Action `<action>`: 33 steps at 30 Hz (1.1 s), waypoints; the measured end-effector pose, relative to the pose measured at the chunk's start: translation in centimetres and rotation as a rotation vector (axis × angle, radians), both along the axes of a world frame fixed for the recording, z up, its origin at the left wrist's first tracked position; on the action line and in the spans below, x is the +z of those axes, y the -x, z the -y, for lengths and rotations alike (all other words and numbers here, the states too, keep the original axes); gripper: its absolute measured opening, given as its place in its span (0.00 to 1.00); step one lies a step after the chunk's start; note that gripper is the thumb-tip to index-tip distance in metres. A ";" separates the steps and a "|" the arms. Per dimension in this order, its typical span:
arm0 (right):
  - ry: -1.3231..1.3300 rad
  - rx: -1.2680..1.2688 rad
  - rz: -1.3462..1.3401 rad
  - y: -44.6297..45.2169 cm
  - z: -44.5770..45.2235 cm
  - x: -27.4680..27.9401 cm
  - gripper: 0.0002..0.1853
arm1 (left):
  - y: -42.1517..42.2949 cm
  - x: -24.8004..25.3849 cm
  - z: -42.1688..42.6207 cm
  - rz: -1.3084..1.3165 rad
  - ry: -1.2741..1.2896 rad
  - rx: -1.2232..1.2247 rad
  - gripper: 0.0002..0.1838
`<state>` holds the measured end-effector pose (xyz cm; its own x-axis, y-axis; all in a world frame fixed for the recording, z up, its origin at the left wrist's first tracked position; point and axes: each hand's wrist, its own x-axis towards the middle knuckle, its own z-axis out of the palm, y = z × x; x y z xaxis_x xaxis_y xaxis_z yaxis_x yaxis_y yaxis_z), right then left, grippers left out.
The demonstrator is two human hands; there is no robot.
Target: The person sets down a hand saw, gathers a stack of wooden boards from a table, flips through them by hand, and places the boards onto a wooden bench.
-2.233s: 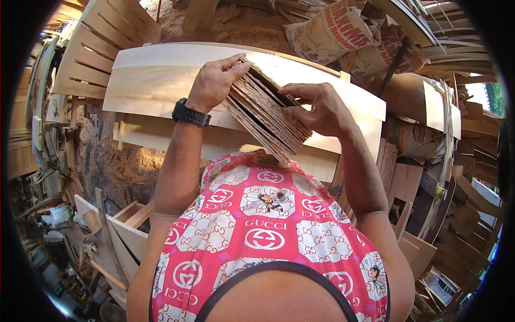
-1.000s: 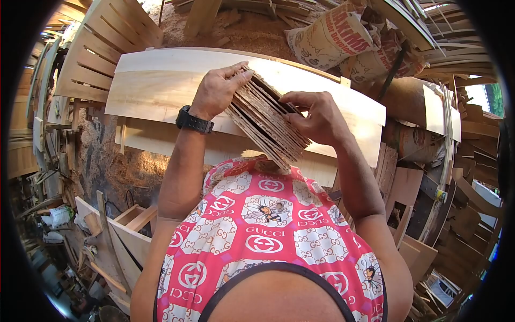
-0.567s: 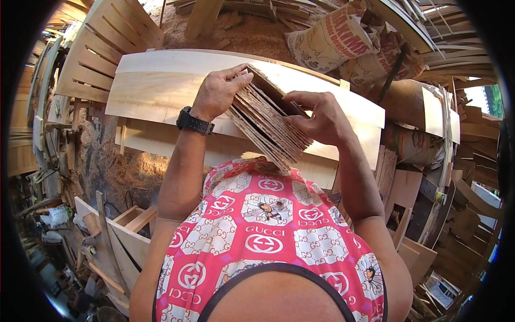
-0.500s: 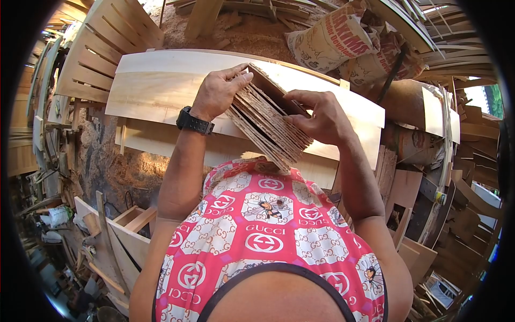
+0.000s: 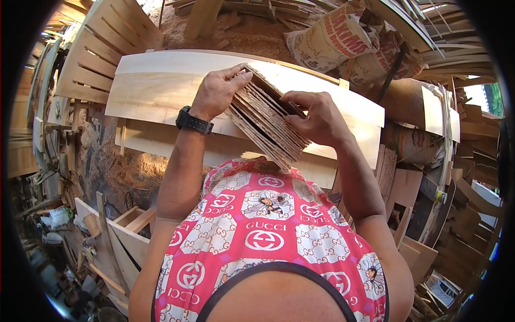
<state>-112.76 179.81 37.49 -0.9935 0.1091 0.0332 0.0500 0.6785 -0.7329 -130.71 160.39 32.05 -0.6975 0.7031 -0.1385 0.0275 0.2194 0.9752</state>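
A tilted stack of thin brown boards (image 5: 264, 121) with rough, frayed edges is held up in front of my chest. My left hand (image 5: 217, 92), with a black watch on its wrist, grips the stack's upper left end, thumb on the edges. My right hand (image 5: 319, 119) pinches the far right side, thumb and forefinger at the outermost board. Dark gaps show between some of the boards. The stack's lower end meets my shirt front. Below and behind it lie wide pale planks (image 5: 166, 88).
A slatted wooden panel (image 5: 104, 48) stands at the upper left. Printed sacks (image 5: 332, 40) lie at the upper right beside piled wood strips (image 5: 461, 48). Sawdust (image 5: 241, 29) covers the ground beyond the planks. At the lower left is a wooden frame (image 5: 118, 231).
The right hand and the boards' right side have shifted slightly left, and the gap at the top of the stack has narrowed. The left hand stays almost in place.
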 end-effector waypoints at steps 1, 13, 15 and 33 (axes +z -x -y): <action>0.008 -0.010 0.003 0.0 0.1 -0.1 0.19 | 0.1 0.1 0.0 0.040 0.005 -0.005 0.28; 0.006 0.005 -0.067 -0.3 -0.9 -0.8 0.15 | -0.1 0.2 -0.3 -0.058 0.019 -0.004 0.31; 0.000 0.020 -0.058 -0.3 -0.8 0.1 0.15 | 0.0 -0.2 -0.3 -0.030 0.004 0.011 0.34; -0.020 0.001 -0.064 -0.3 -0.6 0.2 0.18 | 0.2 -0.7 -0.4 -0.179 0.166 0.105 0.32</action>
<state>-112.44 180.38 37.74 -0.9894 0.1063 0.0987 0.0026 0.6932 -0.7207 -130.96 160.76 31.31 -0.7893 0.6034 -0.1133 0.1652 0.3865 0.9074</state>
